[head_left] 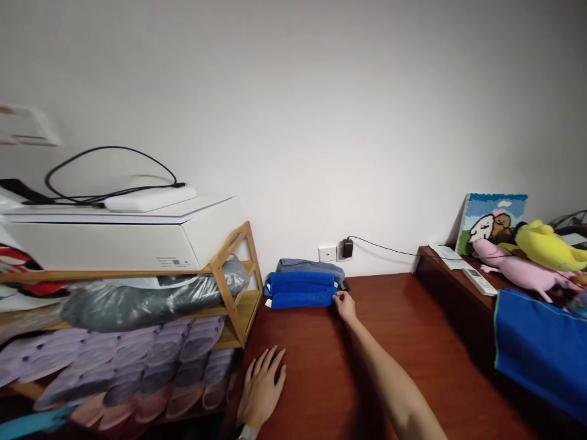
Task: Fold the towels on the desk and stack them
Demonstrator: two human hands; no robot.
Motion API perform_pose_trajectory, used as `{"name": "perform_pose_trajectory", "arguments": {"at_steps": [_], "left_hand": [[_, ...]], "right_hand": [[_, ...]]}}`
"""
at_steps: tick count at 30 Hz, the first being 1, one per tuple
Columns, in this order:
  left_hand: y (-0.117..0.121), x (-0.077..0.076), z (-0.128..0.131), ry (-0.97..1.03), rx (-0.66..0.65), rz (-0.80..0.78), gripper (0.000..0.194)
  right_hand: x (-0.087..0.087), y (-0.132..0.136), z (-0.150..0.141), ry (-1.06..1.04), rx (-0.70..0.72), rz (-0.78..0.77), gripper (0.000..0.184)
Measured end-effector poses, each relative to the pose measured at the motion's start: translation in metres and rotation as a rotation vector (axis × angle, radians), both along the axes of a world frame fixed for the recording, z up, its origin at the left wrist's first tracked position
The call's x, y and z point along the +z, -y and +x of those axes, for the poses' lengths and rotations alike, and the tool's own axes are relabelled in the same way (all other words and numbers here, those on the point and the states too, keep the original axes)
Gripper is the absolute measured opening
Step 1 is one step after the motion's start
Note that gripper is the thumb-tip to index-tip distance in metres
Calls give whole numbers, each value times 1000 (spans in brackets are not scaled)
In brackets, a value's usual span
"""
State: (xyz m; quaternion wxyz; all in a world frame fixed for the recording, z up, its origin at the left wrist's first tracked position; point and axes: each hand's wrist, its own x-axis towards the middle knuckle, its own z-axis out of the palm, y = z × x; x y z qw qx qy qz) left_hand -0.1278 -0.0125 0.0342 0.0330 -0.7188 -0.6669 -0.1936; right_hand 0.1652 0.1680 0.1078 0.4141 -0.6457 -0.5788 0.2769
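Observation:
Two bright blue folded towels [300, 297] lie side by side in a stack, near the wall at the back of a reddish-brown wooden tabletop [316, 366]. Behind them is a grey-blue folded cloth [312, 266]. My right hand [345, 304] reaches forward to the right end of the front blue towel, thumb and fingers pinched at its edge. Nearer to me, my left hand [263, 386] rests flat at the tabletop's left edge, fingers spread, holding nothing. A small dark object [345, 286] shows partly beside the towels' right end.
At left stands a wooden rack [236, 299] with lilac slippers [160, 342], a plastic-wrapped bundle [160, 302] and a white box [114, 244]. A black charger [347, 247] is plugged in the wall. On a raised ledge at right are a remote [479, 282], plush toys [518, 269] and a blue cloth [541, 348].

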Motion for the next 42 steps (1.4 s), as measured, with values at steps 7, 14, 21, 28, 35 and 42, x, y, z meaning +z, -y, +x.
{"name": "perform_pose_trajectory", "arguments": {"at_steps": [7,14,21,28,35,42], "left_hand": [[0,3,4,38,14,-7,49],[-1,4,4,9,15,-6,50],[0,17,3,206,-13,25,48],[14,75,29,946,-65,135,60],[41,163,99,1121,-123,241,66],[25,195,64,1061,-106,186,61]], "right_hand": [[93,20,-11,236,394,414,29],[195,61,-17,369,570,824,33],[259,118,-5,194,407,1033,31],[273,150,7,278,451,1045,32],[255,153,-7,25,419,1001,28],[267,157,8,-315,365,825,35]]}}
